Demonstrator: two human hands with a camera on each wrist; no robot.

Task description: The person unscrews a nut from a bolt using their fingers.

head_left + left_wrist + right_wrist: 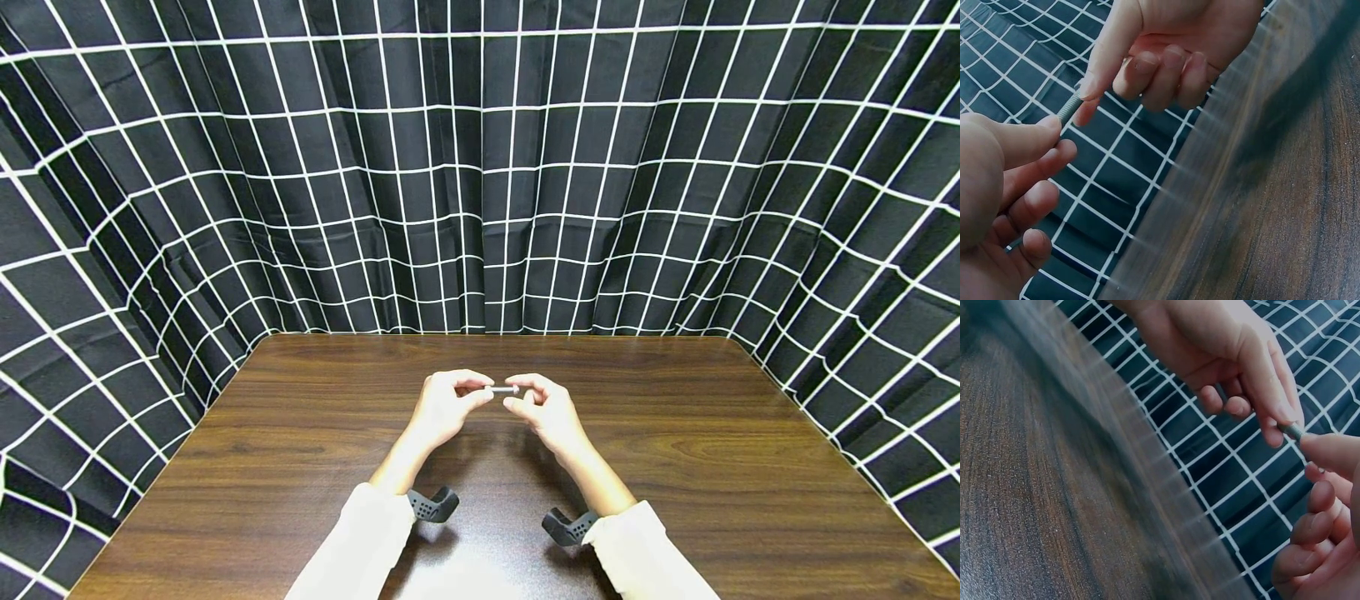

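Note:
A small grey metal bolt is held level above the table between both hands. In the left wrist view, screw threads show along the bolt's bare length. My left hand pinches one end between thumb and fingertips. From the other side, my right hand pinches the opposite end, which looks wider in the head view. Only a short piece of the bolt shows between the fingertips in the right wrist view. Fingertips cover both ends, so I cannot tell whether a nut is on it.
Below the hands lies a brown wood-grain table. A black curtain with a white grid surrounds its back and sides. Dark wrist-worn devices stick out inward from both white sleeves.

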